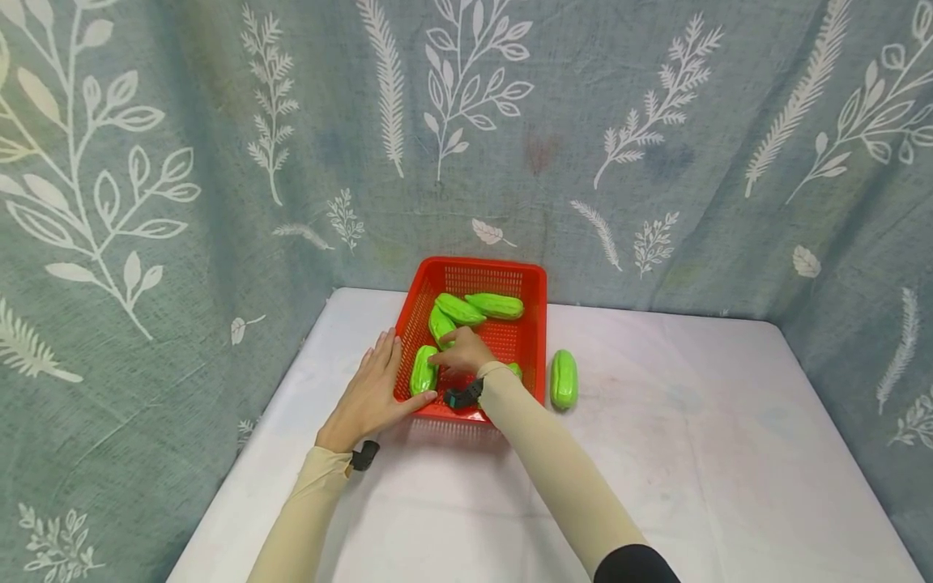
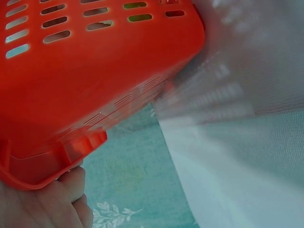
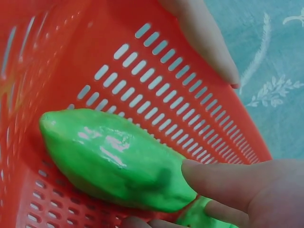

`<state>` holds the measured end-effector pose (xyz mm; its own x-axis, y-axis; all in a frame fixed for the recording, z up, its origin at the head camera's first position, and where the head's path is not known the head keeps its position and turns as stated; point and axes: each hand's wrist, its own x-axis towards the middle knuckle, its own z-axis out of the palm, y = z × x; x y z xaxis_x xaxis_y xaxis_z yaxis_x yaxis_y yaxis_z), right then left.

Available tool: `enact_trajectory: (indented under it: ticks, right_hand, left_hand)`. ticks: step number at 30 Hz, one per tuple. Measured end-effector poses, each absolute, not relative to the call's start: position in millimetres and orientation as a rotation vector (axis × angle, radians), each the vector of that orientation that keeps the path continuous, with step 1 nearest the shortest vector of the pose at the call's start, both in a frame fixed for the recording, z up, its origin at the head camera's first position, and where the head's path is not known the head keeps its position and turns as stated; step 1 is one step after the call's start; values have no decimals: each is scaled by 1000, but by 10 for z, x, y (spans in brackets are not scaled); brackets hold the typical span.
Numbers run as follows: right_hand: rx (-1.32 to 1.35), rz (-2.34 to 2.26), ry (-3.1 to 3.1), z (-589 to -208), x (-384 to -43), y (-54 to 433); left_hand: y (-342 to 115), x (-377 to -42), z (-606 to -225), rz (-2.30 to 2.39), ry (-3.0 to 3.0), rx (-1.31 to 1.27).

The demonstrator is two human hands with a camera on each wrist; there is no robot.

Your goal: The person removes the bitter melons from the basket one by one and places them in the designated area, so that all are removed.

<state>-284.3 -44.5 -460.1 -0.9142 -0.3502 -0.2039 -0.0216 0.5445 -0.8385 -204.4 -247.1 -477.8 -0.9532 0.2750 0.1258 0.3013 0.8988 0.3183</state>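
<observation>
A red plastic basket (image 1: 541,324) with slotted walls stands on the table. My left hand (image 1: 370,397) rests along its left rim with fingers straight, and its thumb lies at the front corner. My right hand (image 1: 466,354) reaches down inside the basket. Its thumb touches one end of a glossy green gourd (image 3: 109,161) lying along the left wall; its fingers are partly hidden. Close by its fingertips lies a second green gourd (image 1: 440,322). Two further gourds (image 1: 459,309) lie toward the back wall, and another (image 1: 516,370) shows partly beside the right wrist.
One more green gourd (image 1: 564,379) lies on the white tablecloth (image 1: 670,437), just right of the basket. A grey-green patterned curtain (image 1: 583,146) hangs behind the table and at both sides.
</observation>
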Motion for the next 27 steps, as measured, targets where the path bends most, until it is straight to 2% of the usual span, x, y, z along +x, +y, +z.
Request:
enact_trajectory:
  ticks: [11,27]
  right_hand:
    - [-345,-1302,2369,-4604,-2849,-489]
    - [-240,-1319,2298,-4626,-2859,-549]
  left_hand:
    - [-2472,-2030,-4761,-530,-2976,-456]
    - [-2463,-2024,-4746,-527,-2984,-459]
